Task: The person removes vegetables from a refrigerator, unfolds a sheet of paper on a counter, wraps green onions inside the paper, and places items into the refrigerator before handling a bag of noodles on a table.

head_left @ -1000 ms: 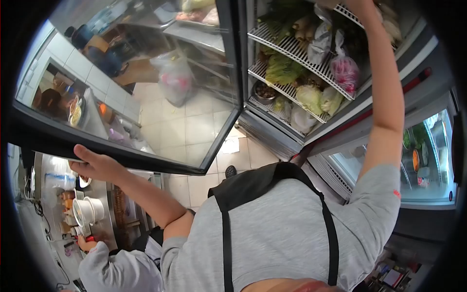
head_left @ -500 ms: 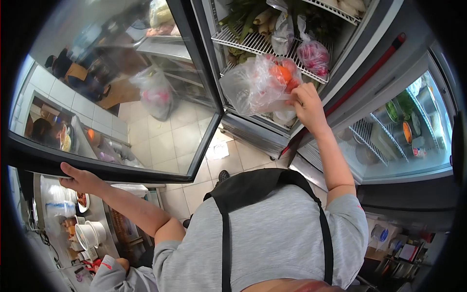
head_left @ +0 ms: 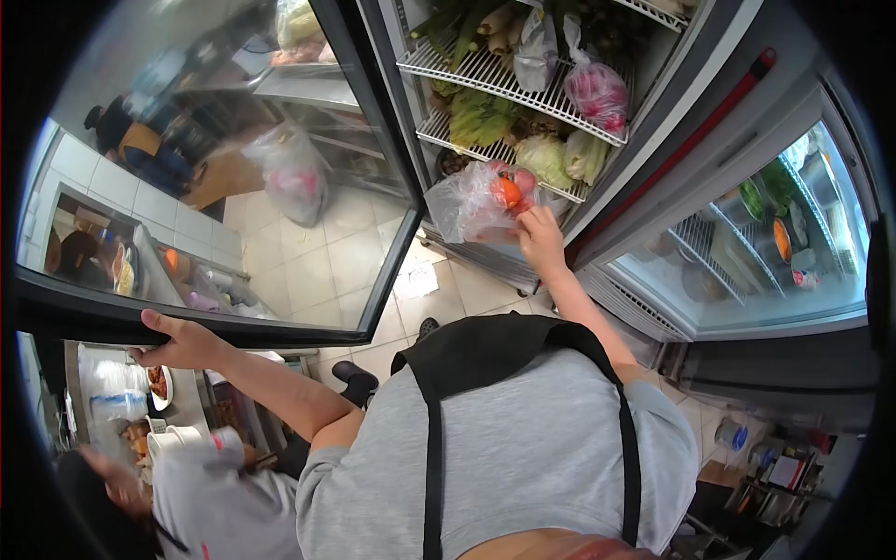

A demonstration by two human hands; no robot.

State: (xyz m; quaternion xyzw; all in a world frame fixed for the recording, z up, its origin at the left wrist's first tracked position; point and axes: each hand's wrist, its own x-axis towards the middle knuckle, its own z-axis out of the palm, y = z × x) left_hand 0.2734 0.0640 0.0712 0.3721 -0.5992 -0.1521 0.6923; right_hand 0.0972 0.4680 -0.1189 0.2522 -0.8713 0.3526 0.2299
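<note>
My right hand (head_left: 541, 238) is closed on a clear plastic bag (head_left: 457, 207) with tomatoes (head_left: 507, 193) in it, held at the front of the open fridge by its lower shelves. My left hand (head_left: 182, 342) grips the edge of the glass fridge door (head_left: 215, 313), thumb on the frame and fingers partly hidden. Behind the bag, heads of cabbage (head_left: 544, 161) and leafy lettuce (head_left: 481, 119) lie on a wire shelf (head_left: 467, 77)'s lower neighbour. A bag with pink contents (head_left: 597, 93) and a whitish bag (head_left: 537, 56) sit on the shelf above.
At right stands another glass-doored fridge (head_left: 747, 243) with vegetables inside. A person in a grey shirt (head_left: 219, 490) is close at lower left, beside a counter with a plate of food (head_left: 160, 385). Tiled floor (head_left: 350, 266) shows through the door glass, which also carries reflections.
My right hand and the tomato bag have moved down and left, uncovering the cabbage and lettuce. The other person has come further into view at lower left. My left hand stays on the door.
</note>
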